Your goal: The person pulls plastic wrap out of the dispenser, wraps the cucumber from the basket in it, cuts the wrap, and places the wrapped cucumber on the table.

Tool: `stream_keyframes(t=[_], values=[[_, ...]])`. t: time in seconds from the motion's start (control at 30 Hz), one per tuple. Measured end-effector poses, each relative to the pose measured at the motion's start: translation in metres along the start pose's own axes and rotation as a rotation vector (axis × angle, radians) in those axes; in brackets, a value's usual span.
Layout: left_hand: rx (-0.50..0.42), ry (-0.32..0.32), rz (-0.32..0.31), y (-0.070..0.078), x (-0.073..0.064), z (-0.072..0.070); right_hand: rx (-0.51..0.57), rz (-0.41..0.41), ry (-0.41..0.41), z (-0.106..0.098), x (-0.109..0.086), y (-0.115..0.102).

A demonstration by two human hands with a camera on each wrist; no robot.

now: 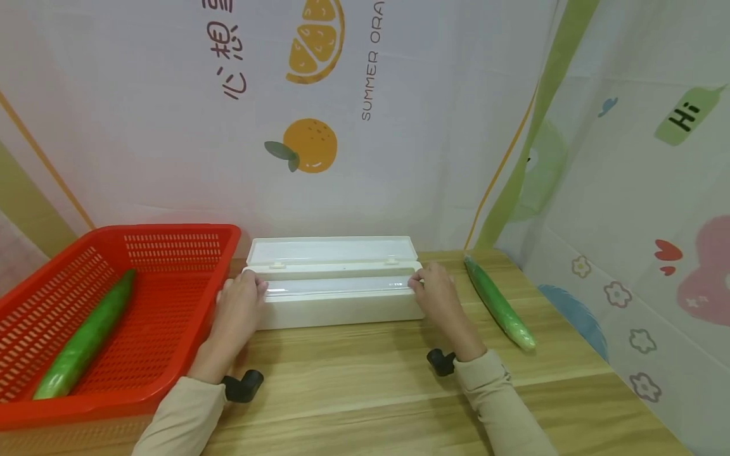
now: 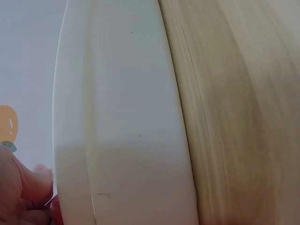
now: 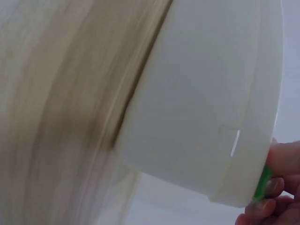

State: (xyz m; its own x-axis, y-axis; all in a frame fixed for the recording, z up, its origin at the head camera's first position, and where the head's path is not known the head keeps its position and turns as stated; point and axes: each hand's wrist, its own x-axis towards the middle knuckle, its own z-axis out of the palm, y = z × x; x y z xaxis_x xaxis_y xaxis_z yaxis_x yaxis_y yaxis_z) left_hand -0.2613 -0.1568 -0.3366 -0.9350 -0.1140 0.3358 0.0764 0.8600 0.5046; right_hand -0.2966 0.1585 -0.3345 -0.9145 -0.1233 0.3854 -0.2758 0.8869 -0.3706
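Note:
A long white cling film dispenser box (image 1: 342,311) stands on the wooden table, its lid (image 1: 333,249) raised at the back. Inside lies shiny, clear cling film (image 1: 336,285) across the box's width. At the box's left end my left hand (image 1: 242,301) has its thumb and fingertips together, pinching the film's edge at the rim. My right hand (image 1: 438,292) pinches likewise at the right end. Both wrist views show the box's pale front wall (image 2: 136,93) close up, with the fingertips beside its rim. The film itself is hard to see there.
Left of the box, a red plastic basket (image 1: 219,278) holds one cucumber (image 1: 85,342). Another cucumber (image 1: 496,301), seemingly wrapped in film, lies on the table (image 1: 353,386) at the right. A printed curtain (image 1: 433,145) hangs behind the table.

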Motion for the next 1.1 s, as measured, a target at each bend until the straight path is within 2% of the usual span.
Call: stream_keyframes(t=[0.3,0.5,0.73,0.83,0.97,1.1], values=[[-0.114,0.014,-0.08,0.0034,0.0001,-0.0006,0.032,0.014,0.005,0.0028,0.0013,-0.0004],[-0.187,0.031,-0.098,0.0053,-0.0003,-0.0018,0.073,-0.027,0.072,0.004,0.0017,-0.0005],[-0.318,0.057,-0.099,0.0051,-0.001,-0.0014,0.135,-0.059,0.138,0.0025,0.0002,-0.0027],[-0.36,0.074,-0.09,0.0064,-0.0019,-0.0025,0.211,-0.042,0.14,0.0028,0.0003,-0.0019],[-0.414,0.074,-0.09,0.0071,-0.0022,-0.0035,0.369,0.011,0.114,0.0027,0.001,-0.0012],[-0.412,0.055,-0.094,0.0075,-0.0013,-0.0041,0.45,0.044,0.103,0.0013,0.0019,-0.0019]])
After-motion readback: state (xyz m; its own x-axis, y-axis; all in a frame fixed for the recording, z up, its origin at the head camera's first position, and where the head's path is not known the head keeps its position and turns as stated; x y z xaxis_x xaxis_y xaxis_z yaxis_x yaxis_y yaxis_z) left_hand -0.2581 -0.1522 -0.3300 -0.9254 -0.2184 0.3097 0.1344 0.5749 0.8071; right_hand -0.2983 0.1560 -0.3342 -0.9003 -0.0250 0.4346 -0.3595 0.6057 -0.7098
